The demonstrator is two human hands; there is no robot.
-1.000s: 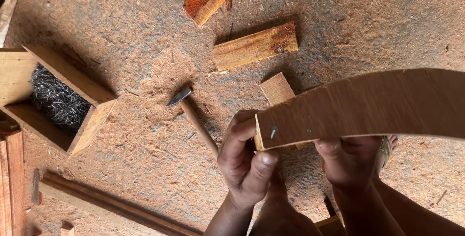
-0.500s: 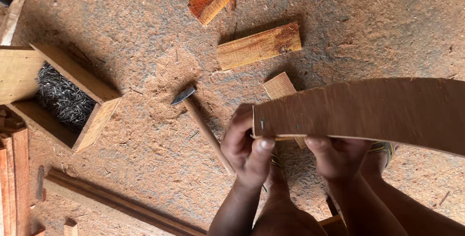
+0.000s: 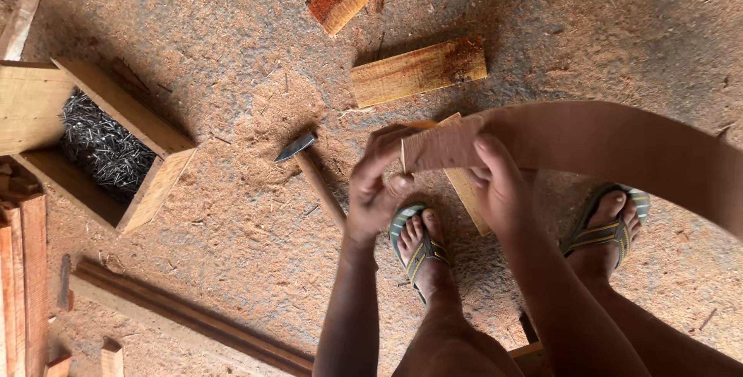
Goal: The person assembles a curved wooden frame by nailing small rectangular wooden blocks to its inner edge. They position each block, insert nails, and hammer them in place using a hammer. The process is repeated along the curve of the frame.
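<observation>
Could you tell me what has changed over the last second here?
The right hand moved from under the curved wood strip to grip its end from above; the left hand kept pinching that end. The hammer, nail box and wood blocks stayed put.

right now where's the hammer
In the head view the hammer lies on the sawdust floor left of centre, between the wooden box of nails and the left hand, its handle running toward that wrist.
</observation>
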